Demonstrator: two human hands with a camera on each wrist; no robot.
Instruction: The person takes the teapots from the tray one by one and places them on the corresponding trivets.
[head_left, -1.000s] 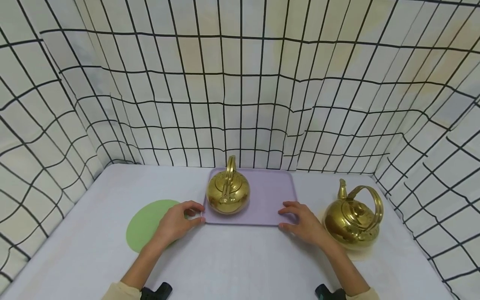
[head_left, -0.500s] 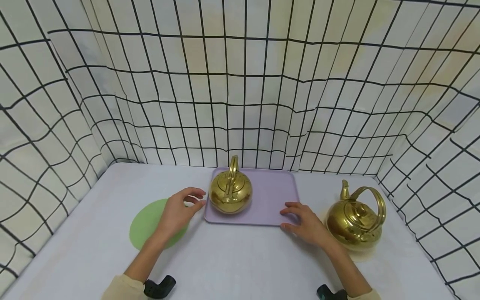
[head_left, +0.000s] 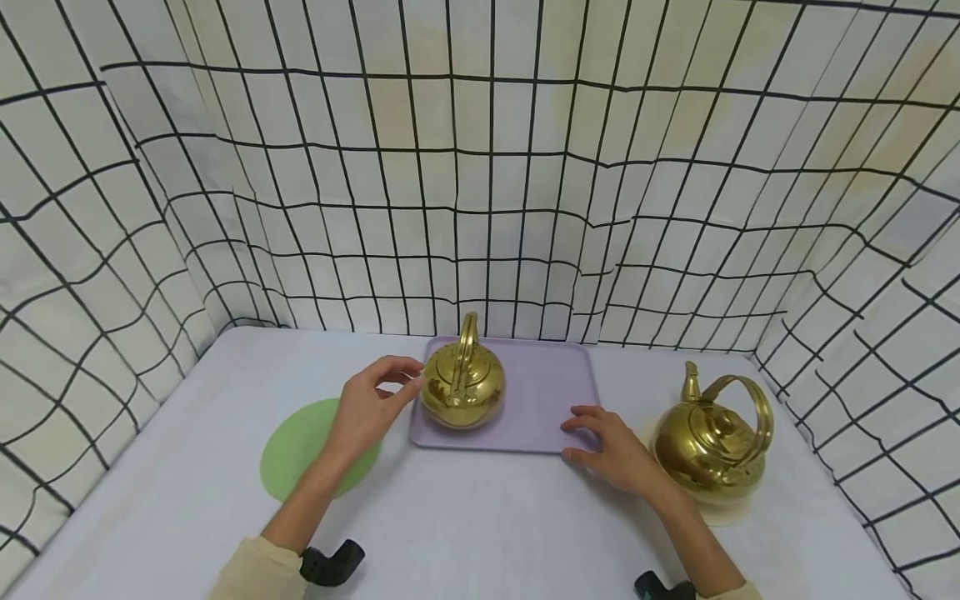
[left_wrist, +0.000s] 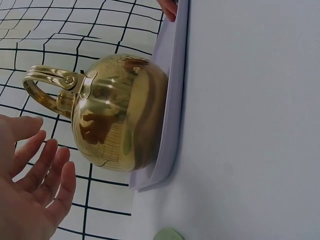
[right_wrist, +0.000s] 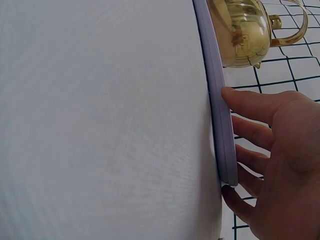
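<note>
Head view: 2 hands (head_left: 367,408) (head_left: 617,447), 2 kettles (head_left: 462,392) (head_left: 708,450), 1 tray (head_left: 543,392), 1 green disc (head_left: 296,446).

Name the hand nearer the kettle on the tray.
Left. The left hand is just left of the kettle; the right hand is farther, at the near right corner of the tray.

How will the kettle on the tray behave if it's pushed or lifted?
The kettle may be slippery, since its sides look smooth and polished. It looks like metal, so probably stiff. Its rounded body could rock if pushed high.
</note>
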